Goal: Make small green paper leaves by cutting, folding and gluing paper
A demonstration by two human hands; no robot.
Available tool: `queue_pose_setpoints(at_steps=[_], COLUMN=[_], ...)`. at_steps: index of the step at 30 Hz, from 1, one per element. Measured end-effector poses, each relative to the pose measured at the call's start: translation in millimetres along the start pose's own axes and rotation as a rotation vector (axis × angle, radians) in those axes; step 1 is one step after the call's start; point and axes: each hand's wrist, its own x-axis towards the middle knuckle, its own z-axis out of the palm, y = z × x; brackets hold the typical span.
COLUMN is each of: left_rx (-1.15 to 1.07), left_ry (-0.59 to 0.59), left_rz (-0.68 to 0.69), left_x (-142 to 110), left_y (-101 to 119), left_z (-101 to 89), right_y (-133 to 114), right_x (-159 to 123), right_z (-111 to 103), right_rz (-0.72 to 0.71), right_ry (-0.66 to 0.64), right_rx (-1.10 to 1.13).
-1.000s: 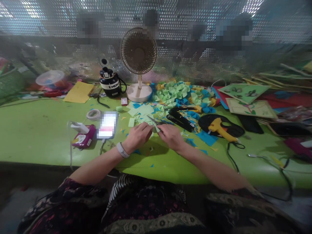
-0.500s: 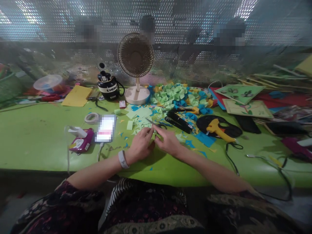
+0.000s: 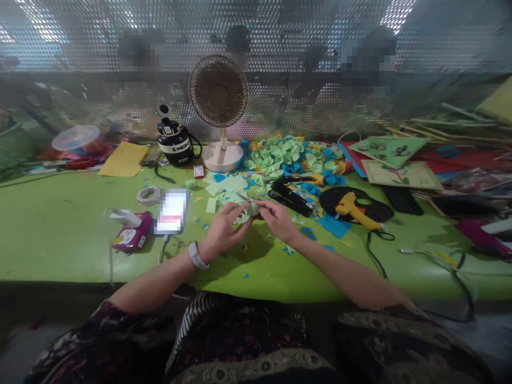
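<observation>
Between my two hands, above the near-middle of the table, is a small folded piece of pale green paper (image 3: 252,208). My left hand (image 3: 224,228) has its fingers and thumb curved about the paper's left side. From the right, my right hand (image 3: 279,222) pinches the paper's edge between thumb and fingertips. Just behind the paper, the pointed tip of scissors (image 3: 242,197) shows; the rest is hidden. Cut pale green paper sheets (image 3: 227,185) and scraps lie beyond my hands. A black stapler (image 3: 291,197) rests to the right of them.
A heap of folded paper pieces (image 3: 280,154) lies behind, beside a fan (image 3: 218,90) and a black bottle (image 3: 176,146). A lit phone (image 3: 172,212) and tape roll (image 3: 148,195) are left. A yellow glue gun (image 3: 355,211) with a trailing cable lies right.
My hands have moved slightly apart, and the pale green paper now shows between them. My left fingers have spread more around it. The view has shifted slightly.
</observation>
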Motion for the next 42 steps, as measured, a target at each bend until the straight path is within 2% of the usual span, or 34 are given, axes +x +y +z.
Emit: queue_pose_setpoints(at_steps=[3, 5, 8, 14, 17, 20, 27, 32, 34, 37, 42], left_rx=[-0.177, -0.29, -0.358, -0.478, -0.565, -0.575, -0.437, -0.395, -0.391, -0.424, -0.584], left_ry=[0.098, 0.075, 0.023, 0.058, 0.033, 0.026, 0.029, -0.035, -0.044, -0.055, -0.064], left_rz=[-0.191, -0.271, -0.312, -0.383, -0.446, -0.434, -0.247, -0.181, -0.189, -0.236, -0.392], left_x=[5, 6, 8, 9, 10, 10, 10, 9, 9, 11, 12], left_y=[-5, -9, -14, -13, -10, -9, -16, -18, -16, -14, -12], left_z=[-4.5, -3.7, 0.4, 2.8, 1.4, 0.4, 2.2, 3.3, 2.3, -0.3, -1.1], right_y=[-1, -1, 1, 3, 3, 2, -1, -6, -7, -4, 4], right_x=[3, 3, 2, 0, 0, -1, -1, -1, -1, 0, 3], right_z=[1, 2, 4, 5, 5, 6, 2, 0, 1, 1, 0], right_rz=[0.057, 0.066, 0.054, 0.031, 0.031, 0.02, -0.052, -0.214, -0.232, -0.173, -0.114], right_ry=[-0.013, -0.05, -0.086, -0.092, -0.101, -0.119, -0.064, -0.035, -0.035, -0.053, -0.062], right_rx=[0.19, 0.26, 0.274, 0.236, 0.237, 0.214, -0.036, -0.18, -0.169, -0.117, -0.044])
